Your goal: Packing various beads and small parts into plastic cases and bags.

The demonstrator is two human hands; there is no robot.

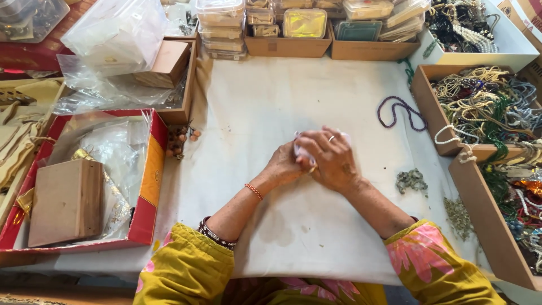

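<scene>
My left hand [285,164] and my right hand [333,158] meet over the middle of a white cloth [265,101] spread on the work surface. Together they pinch a small clear plastic pouch [300,151], mostly hidden under the fingers. The right hand lies partly over the left and wears rings. An orange thread band and dark bangles circle my left wrist. What is inside the pouch cannot be made out.
A purple bead string [401,113] lies to the right, near wooden trays of bead necklaces [480,104]. A red box [148,186] with a brown box and plastic bags stands left. Stacked clear containers [223,25] line the back. Small grey-green bead heaps [411,181] lie right.
</scene>
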